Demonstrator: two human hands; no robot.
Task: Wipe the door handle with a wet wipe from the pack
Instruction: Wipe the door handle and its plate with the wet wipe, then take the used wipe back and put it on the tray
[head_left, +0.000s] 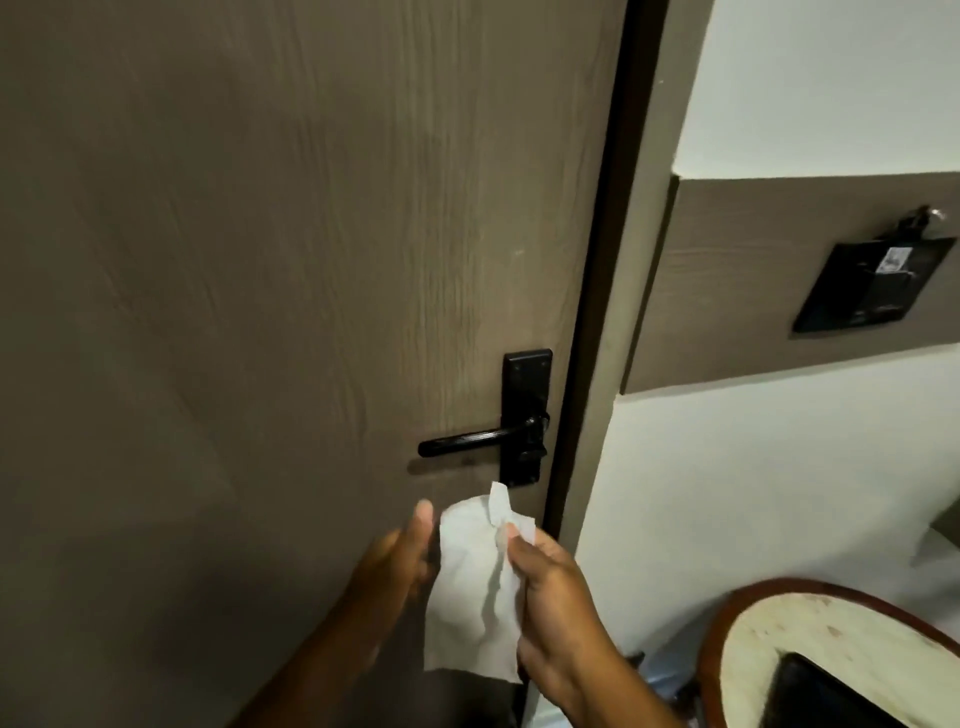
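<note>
Black metal forms the door handle, a lever lying level in the lower middle of the frame, fixed to a tall backplate near the right edge of a grey-brown wood-grain door. Just below the backplate, a white wet wipe hangs unfolded between two hands, its top corner reaching close under the plate without touching the lever. The right hand pinches the wipe's upper right edge between thumb and fingers. The left hand sits at the wipe's left edge with thumb raised and fingers partly curled behind the sheet; whether it grips the wipe cannot be told. At the right, a dark wall plate is mounted on a brown panel against the white wall. A round, wood-rimmed table fills the lower right corner.
</note>
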